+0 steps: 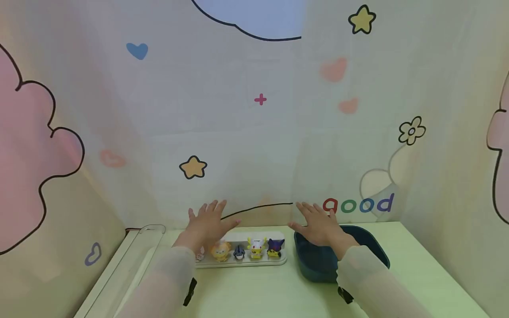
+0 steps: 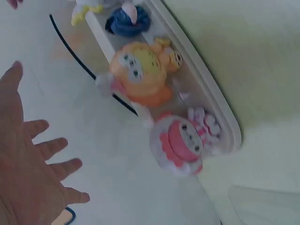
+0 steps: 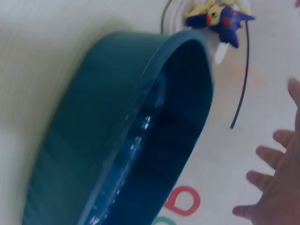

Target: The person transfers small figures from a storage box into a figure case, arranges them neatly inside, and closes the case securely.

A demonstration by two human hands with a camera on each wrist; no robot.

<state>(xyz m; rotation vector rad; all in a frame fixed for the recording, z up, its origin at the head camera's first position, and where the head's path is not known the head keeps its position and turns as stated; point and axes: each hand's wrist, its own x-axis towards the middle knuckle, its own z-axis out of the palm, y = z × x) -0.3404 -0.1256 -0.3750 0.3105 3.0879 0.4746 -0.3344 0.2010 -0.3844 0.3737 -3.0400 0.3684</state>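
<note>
Both hands are raised with fingers spread, holding nothing. My left hand [image 1: 207,225] hovers above the left end of a white tray [image 1: 246,266] that carries several small figurines. Among them are an orange figurine [image 2: 140,72], a pink-and-white one [image 2: 180,145] that the left arm partly covers in the head view, a dark blue one [image 1: 239,252], a white-and-yellow one [image 1: 256,248] and a purple-and-yellow one [image 1: 275,248]. My right hand [image 1: 318,225] is over the near-left part of a dark teal basin [image 3: 93,103], apart from its rim in the right wrist view.
A pale green table [image 1: 246,293] bears the tray and basin. At its left lies a clear, long flat item [image 1: 139,265], its kind hard to tell. A printed cloth backdrop [image 1: 246,145] with stars, hearts and letters stands behind and on both sides.
</note>
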